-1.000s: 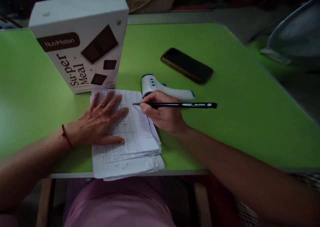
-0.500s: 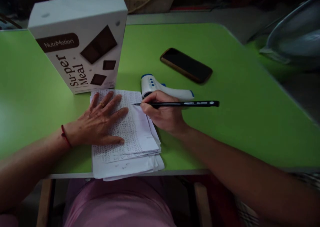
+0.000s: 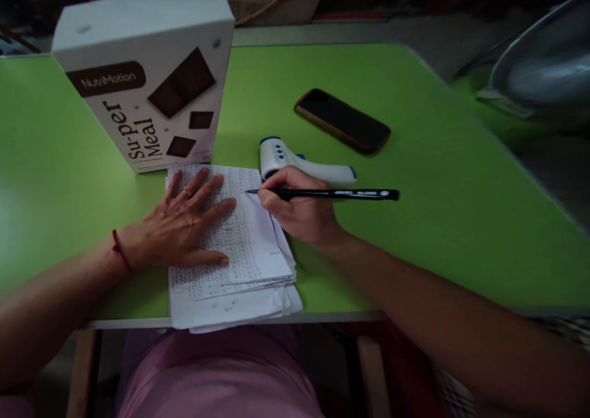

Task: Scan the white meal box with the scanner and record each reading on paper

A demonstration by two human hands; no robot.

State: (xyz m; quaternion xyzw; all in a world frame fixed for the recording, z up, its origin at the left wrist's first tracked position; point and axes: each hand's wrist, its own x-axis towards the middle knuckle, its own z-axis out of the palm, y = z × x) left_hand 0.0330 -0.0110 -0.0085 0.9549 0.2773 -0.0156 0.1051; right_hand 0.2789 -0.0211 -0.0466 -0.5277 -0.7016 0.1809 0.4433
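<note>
A stack of paper sheets (image 3: 258, 240) lies at the table's near edge, its top sheet covered with dense handwriting except toward the right side. My left hand (image 3: 188, 221) rests flat on the sheets with its fingers spread; a ring and a red wrist cord show on it. Between thumb and fingers, my right hand (image 3: 299, 209) grips a black pen (image 3: 341, 193). The pen lies nearly level, its tip at the right end of the writing. Whether the tip touches the paper I cannot tell. Right behind the right hand is a white and blue infrared thermometer (image 3: 281, 155).
A tall white box (image 3: 152, 80) with brown print stands behind the left hand, on the green table (image 3: 442, 221). A dark smartphone (image 3: 343, 120) in a brown case lies beyond the thermometer. Past the table's right edge is a shiny, rounded object (image 3: 548, 67).
The pen's rear end has dipped slightly and shifted a little left, while its tip stays at nearly the same spot. My left hand holds its place on the paper.
</note>
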